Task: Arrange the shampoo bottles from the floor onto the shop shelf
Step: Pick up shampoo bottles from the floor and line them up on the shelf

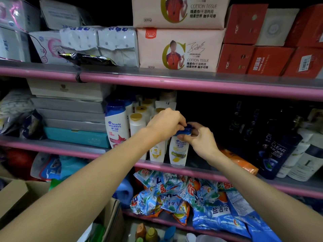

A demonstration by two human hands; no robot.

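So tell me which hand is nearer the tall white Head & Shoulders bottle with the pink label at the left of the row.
Left. The left hand is a few bottles right of the pink-label bottle; the right hand lies farther right, both gripping the blue-capped bottle.

White bottle point(116, 125) is showing "head & shoulders". Pink packs point(180, 49) are reading "COTTON TISSUE". Dark bottle point(277, 151) is displaying "CLEAR".
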